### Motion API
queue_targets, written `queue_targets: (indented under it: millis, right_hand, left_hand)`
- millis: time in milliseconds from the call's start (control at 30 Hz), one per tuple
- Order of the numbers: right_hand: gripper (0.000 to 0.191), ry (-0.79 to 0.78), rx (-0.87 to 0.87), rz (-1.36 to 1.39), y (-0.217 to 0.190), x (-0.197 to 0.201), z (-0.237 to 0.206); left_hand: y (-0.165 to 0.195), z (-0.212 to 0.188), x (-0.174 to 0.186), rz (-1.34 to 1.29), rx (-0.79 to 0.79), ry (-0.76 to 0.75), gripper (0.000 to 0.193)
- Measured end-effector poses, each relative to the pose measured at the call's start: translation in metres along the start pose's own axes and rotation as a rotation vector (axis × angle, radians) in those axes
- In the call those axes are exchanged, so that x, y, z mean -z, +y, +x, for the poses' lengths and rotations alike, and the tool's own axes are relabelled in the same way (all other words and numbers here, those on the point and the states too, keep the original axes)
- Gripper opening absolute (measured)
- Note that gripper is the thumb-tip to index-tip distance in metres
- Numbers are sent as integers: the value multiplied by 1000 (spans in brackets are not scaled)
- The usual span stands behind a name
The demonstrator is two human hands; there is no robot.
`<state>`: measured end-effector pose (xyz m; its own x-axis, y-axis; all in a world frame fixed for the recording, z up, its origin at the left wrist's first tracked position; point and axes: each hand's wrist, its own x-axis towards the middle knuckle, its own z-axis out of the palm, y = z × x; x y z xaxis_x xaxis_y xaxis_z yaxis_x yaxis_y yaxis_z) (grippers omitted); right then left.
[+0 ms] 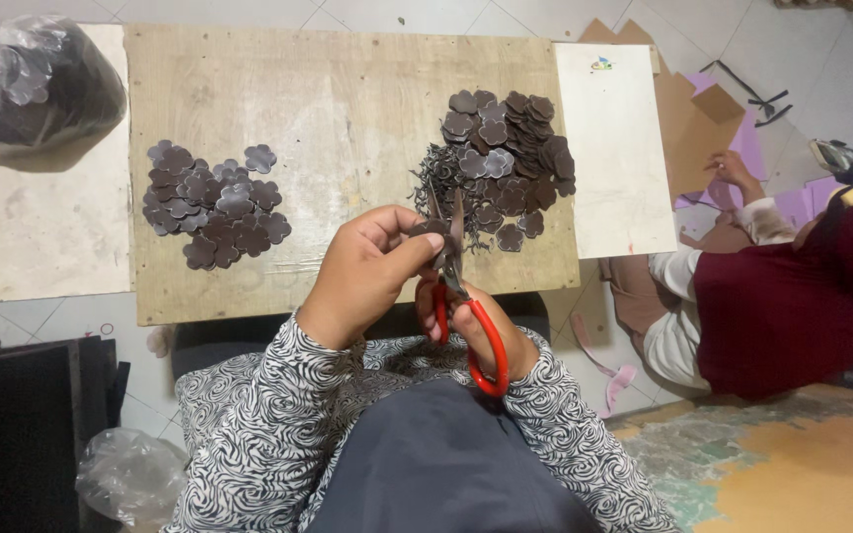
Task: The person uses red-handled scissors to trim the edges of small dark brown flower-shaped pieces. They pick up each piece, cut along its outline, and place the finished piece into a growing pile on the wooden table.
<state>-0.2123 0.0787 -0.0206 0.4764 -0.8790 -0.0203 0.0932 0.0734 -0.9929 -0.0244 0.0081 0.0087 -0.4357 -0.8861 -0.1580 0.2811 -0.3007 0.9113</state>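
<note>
Head view: a brown flower-shaped piece point(430, 228) trimmed with red-handled scissors point(458, 296) above a wooden bench point(348, 109).
The left hand point(362, 271) pinches the piece between its fingers point(417, 242); the right hand point(481, 331) has its fingers through the scissor handles, blades slightly parted at the piece. Two heaps of like pieces lie on the bench, the left heap point(211, 205) and the right heap point(505, 158).

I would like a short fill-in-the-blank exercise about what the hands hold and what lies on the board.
1. The right hand grips scissors with ____ handles.
2. The left hand pinches one dark ____-shaped piece.
3. On the wooden board lie ____ piles of such pieces.

Missing words: red; flower; two
</note>
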Motion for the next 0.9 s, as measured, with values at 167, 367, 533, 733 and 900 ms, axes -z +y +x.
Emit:
queue_targets:
  millis: [167, 367, 533, 733, 900]
  right_hand:
    - [84, -6, -32, 37, 2, 1, -1]
    - [81, 14, -88, 48, 7, 6, -5]
    - [63, 76, -68, 117, 13, 1, -5]
    - [57, 198, 0, 52, 16, -12, -1]
    - [57, 274, -5, 102, 18, -21, 2]
  left_hand:
    - [2, 1, 3, 10, 19, 1, 11]
    - [0, 1, 4, -3, 28, 11, 12]
    - [-5, 4, 2, 12, 2, 36, 12]
    - [-12, 7, -7, -81, -25, 78, 10]
    - [-14, 8, -10, -106, -4, 85, 10]
